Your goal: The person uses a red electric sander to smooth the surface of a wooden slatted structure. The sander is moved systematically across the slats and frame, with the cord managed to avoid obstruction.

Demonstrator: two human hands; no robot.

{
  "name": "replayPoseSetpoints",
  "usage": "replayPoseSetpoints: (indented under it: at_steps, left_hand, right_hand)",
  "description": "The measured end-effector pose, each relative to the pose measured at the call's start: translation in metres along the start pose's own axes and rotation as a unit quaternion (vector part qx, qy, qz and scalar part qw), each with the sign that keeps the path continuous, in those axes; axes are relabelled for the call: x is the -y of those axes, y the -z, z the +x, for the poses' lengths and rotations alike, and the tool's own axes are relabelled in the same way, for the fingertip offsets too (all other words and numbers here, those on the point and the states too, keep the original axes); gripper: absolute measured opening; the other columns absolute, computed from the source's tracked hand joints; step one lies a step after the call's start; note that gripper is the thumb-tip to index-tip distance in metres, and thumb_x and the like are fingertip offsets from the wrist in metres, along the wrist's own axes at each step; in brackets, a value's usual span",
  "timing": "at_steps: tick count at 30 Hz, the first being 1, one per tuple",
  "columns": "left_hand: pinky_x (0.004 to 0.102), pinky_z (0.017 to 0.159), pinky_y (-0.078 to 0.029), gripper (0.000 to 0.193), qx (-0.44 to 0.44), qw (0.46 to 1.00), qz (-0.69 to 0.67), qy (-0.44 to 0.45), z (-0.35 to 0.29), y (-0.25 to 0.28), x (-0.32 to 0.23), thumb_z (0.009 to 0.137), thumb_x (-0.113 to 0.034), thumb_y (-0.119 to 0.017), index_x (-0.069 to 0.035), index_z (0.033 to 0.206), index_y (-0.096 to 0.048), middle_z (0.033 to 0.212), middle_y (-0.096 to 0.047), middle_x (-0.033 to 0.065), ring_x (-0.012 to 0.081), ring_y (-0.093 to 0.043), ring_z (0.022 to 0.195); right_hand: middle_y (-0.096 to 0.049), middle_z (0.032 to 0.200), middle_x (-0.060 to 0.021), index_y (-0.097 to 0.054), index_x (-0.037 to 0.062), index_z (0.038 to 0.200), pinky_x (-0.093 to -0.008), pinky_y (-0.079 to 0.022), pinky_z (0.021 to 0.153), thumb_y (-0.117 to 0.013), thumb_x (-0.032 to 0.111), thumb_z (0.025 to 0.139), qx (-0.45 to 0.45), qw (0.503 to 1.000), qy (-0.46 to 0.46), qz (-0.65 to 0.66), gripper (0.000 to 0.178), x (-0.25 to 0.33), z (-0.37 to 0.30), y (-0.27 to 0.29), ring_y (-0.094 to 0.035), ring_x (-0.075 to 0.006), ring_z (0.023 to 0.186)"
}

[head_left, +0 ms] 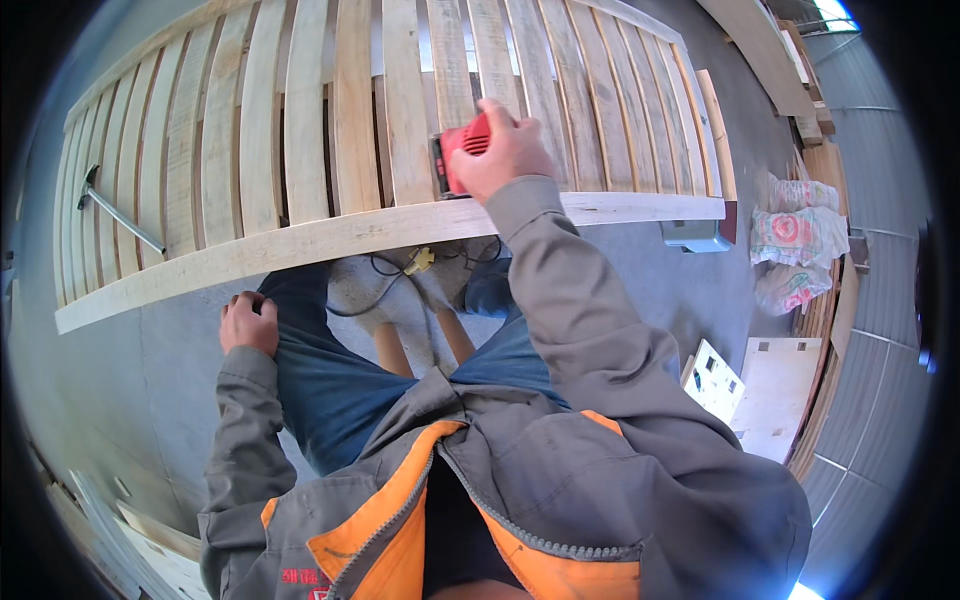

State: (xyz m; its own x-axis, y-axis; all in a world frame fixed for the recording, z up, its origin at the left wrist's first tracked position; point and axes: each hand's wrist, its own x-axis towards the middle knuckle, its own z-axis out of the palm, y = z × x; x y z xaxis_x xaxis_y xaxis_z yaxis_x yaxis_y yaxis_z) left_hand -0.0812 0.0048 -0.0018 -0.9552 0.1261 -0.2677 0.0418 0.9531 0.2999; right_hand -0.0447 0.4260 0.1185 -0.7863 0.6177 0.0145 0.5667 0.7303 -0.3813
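Slatted wood panel: right hand grips red power tool; left hand curled, contents unclear. One-handed tilt could gouge slats.

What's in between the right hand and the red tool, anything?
Nothing visible: the right hand is wrapped around the red tool, over the wooden slats. The hammer lies away to the left, not between them.

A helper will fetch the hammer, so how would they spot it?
Find the slatted wooden frame across the top of the view. Toward its left end, the hammer lies slantwise across the slats. Its dark head and slim silvery handle set it apart from the red power tool in the right hand.
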Motion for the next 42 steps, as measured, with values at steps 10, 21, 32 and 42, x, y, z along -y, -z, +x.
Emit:
replayPoseSetpoints:
  at_steps: [10,21,32,42]
  left_hand:
    - [0.0484,0.102,-0.053,0.028,0.004,1.0,-0.007,0.013,-0.002,-0.004,0.006,0.094,-0.032,-0.069,-0.008,0.106,-0.078,0.117,-0.075,0.0137,0.0384,-0.065,0.116]
    - [0.0491,0.103,-0.053,0.028,0.0,1.0,-0.009,0.025,-0.008,0.004,-0.002,0.093,-0.031,-0.069,-0.009,0.105,-0.078,0.117,-0.075,0.0131,0.0379,-0.065,0.117]
    - [0.0498,0.102,-0.053,0.028,-0.007,0.999,-0.026,0.027,-0.01,0.005,0.0,0.092,-0.031,-0.068,-0.009,0.106,-0.078,0.118,-0.076,0.0143,0.0381,-0.065,0.118]
    - [0.0493,0.101,-0.053,0.027,-0.015,0.999,-0.045,0.018,-0.011,0.002,0.016,0.092,-0.028,-0.068,-0.007,0.106,-0.078,0.117,-0.076,0.0149,0.0382,-0.065,0.116]
  right_hand:
    - [-0.061,0.128,-0.0251,-0.057,0.0229,0.15,-0.0504,-0.058,0.099,-0.079,0.039,0.081,-0.014,0.998,-0.052,-0.024,0.075,-0.037,0.013,0.013,-0.068,-0.0429,0.112]
    - [-0.062,0.129,-0.0268,-0.059,0.0235,0.149,-0.0516,-0.059,0.095,-0.079,0.042,0.08,0.012,1.0,0.016,0.012,0.074,0.005,0.01,0.004,-0.07,-0.0447,0.11]
    - [-0.057,0.14,-0.025,-0.047,0.0219,0.163,-0.0485,-0.057,0.103,-0.075,0.048,0.088,0.029,0.997,0.055,0.048,0.084,-0.03,0.01,-0.001,-0.069,-0.0428,0.118]
    - [-0.06,0.133,-0.027,-0.054,0.0194,0.159,-0.0485,-0.056,0.104,-0.074,0.048,0.088,0.01,0.998,0.06,0.032,0.079,0.001,0.046,-0.014,-0.069,-0.0434,0.115]
